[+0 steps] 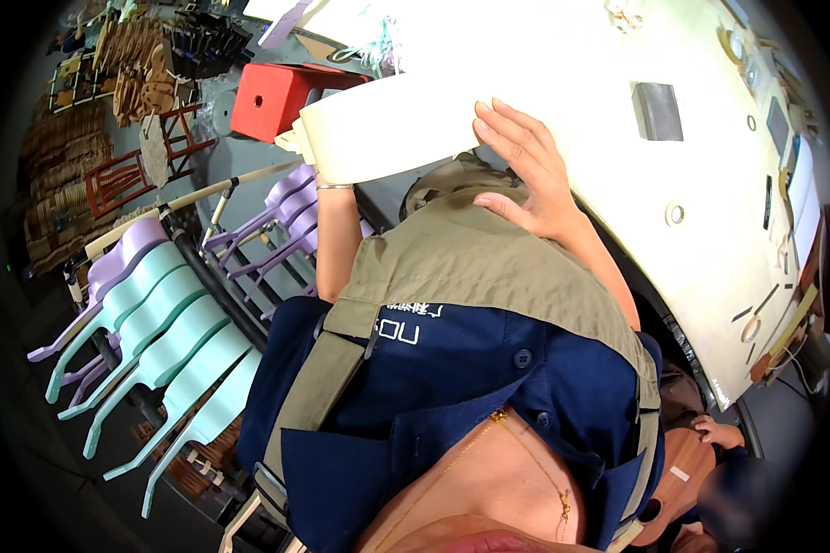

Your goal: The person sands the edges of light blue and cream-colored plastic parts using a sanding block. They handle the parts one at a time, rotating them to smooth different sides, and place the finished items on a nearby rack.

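A cream-white curved piece, looking like a ukulele body (pixel 392 127), is held up in front of me at the table's near edge. My left hand (pixel 321 175) comes up under its left end and grips it. The piece hides most of that hand, and only the wrist with a bracelet shows plainly. My right hand (pixel 530 166) is raised by the right end of the piece. Its fingers are stretched out and its thumb stands apart. The fingertips are at the piece's edge; whether they touch it I cannot tell.
Left of me, a rack (pixel 207 194) carries several teal ukuleles (pixel 171 313) and purple ones (pixel 290 207). A red stool (pixel 281 101) stands beyond. The pale table (pixel 609 175) bears a dark block (pixel 657 111) and tape rolls (pixel 675 214). At lower right, another person's hand (pixel 717 431) touches a brown ukulele (pixel 678 484).
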Tool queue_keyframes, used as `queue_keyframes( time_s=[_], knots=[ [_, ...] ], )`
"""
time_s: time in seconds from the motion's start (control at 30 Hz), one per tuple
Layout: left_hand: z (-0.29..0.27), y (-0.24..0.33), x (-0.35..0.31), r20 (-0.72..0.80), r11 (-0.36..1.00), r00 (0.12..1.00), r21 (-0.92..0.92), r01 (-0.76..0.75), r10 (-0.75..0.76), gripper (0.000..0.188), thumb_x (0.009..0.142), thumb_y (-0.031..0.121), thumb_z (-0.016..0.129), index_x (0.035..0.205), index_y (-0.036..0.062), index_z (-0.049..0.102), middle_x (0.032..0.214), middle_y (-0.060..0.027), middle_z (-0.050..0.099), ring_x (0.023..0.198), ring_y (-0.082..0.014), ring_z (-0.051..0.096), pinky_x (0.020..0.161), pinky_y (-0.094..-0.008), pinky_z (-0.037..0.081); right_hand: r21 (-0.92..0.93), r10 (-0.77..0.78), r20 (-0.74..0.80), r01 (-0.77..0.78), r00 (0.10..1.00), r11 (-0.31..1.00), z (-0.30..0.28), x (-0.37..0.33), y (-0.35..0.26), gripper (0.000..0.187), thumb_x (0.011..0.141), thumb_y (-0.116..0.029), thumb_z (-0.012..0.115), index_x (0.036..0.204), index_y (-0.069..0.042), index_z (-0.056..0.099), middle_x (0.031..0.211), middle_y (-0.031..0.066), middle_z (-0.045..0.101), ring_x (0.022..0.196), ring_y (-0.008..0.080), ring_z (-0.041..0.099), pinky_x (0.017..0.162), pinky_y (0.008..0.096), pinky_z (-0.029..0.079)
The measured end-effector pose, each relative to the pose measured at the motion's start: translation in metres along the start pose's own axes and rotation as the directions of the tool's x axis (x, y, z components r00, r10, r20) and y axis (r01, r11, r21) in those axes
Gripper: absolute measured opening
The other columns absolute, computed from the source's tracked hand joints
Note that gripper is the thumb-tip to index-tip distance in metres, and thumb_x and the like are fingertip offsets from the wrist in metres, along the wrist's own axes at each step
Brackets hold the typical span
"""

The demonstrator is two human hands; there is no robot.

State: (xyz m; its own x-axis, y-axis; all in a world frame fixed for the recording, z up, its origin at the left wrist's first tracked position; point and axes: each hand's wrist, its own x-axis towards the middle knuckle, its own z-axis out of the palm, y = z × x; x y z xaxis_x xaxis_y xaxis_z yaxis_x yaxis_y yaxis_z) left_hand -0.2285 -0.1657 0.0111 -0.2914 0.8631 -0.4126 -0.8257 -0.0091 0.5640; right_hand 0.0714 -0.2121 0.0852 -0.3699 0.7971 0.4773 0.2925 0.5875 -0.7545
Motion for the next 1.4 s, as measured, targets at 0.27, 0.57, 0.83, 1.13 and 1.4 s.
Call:
queue_keyframes(
  time_s=[0.27,0.57,0.83,1.13,1.4],
  knots=[
    [-0.001,-0.003,0.003,-0.004,1.0,1.0,-0.001,0.015,-0.015,0.041,0.088,0.034,0.039,0.112,0.0023,0.05,0.112,-0.015,0.052,0.113,-0.0323,0.046,0.1,-0.048,0.033,-0.019,-0.001,0.027,0.002,1.0,1.0,-0.002,0.0,-0.002,0.063,0.069,-0.03,0.07,0.125,-0.009,0.051,0.131,0.0047,0.048,0.12,0.028,0.043,0.098,0.0378,0.037],
    [-0.004,-0.01,-0.002,-0.021,0.999,0.999,0.021,0.047,-0.047,0.041,0.088,0.034,0.039,0.112,0.0023,0.05,0.111,-0.0149,0.052,0.112,-0.0322,0.046,0.1,-0.048,0.033,-0.087,-0.045,0.04,0.048,0.998,0.995,-0.004,0.003,-0.007,0.063,0.065,-0.03,0.071,0.123,-0.013,0.054,0.131,0.0005,0.049,0.116,0.0249,0.045,0.096,0.0402,0.039],
    [-0.005,-0.017,-0.001,-0.033,0.997,0.997,0.035,0.065,-0.064,0.041,0.088,0.034,0.04,0.111,0.0023,0.05,0.11,-0.0148,0.052,0.112,-0.0321,0.047,0.1,-0.048,0.033,-0.099,-0.069,0.035,0.073,0.997,0.992,-0.006,0.004,-0.01,0.065,0.061,-0.027,0.073,0.122,-0.014,0.054,0.13,-0.0017,0.049,0.116,0.0231,0.046,0.095,0.0395,0.04],
    [-0.005,-0.027,0.001,-0.045,0.994,0.995,0.049,0.093,-0.09,0.04,0.088,0.034,0.04,0.111,0.0024,0.05,0.109,-0.0146,0.052,0.111,-0.032,0.047,0.1,-0.0479,0.033,-0.075,-0.081,0.01,0.082,0.997,0.994,-0.01,0.005,-0.011,0.063,0.063,-0.024,0.074,0.121,-0.009,0.054,0.127,0.0039,0.051,0.116,0.0235,0.048,0.095,0.0381,0.041],
    [-0.005,-0.035,0.004,-0.055,0.992,0.993,0.062,0.11,-0.107,0.04,0.088,0.034,0.04,0.11,0.0024,0.05,0.108,-0.0145,0.052,0.11,-0.0318,0.047,0.1,-0.0479,0.033,-0.021,-0.02,-0.04,0.019,0.999,1.0,-0.013,0.0,-0.004,0.059,0.065,-0.02,0.073,0.12,-0.006,0.054,0.127,0.0085,0.051,0.117,0.026,0.048,0.097,0.0401,0.039]
  ],
)
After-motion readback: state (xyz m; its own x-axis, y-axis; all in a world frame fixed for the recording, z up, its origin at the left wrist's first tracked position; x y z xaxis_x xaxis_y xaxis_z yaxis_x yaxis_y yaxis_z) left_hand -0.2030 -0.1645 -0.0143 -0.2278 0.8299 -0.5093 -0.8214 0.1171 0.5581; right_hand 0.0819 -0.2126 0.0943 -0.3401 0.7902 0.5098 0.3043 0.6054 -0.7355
